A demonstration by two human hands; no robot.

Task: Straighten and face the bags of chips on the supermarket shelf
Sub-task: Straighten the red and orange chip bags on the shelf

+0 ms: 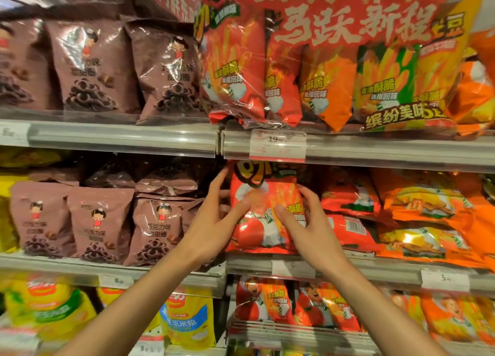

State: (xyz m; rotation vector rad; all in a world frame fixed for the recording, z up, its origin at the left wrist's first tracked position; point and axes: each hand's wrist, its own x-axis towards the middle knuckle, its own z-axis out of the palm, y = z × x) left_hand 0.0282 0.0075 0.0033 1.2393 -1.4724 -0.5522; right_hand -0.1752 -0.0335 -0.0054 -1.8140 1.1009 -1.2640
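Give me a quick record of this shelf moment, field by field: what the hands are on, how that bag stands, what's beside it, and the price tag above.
bag in hand: red chip bag, upright, front facing out, on the middle shelf
left hand: left hand grips the bag's left edge, thumb on its front
right hand: right hand holds its right side, fingers curled round the edge
left neighbours: brown snack bags, upright
right neighbours: red and orange bags lying flat, one showing a barcode
price tag: price tag reads 19, rest blurred
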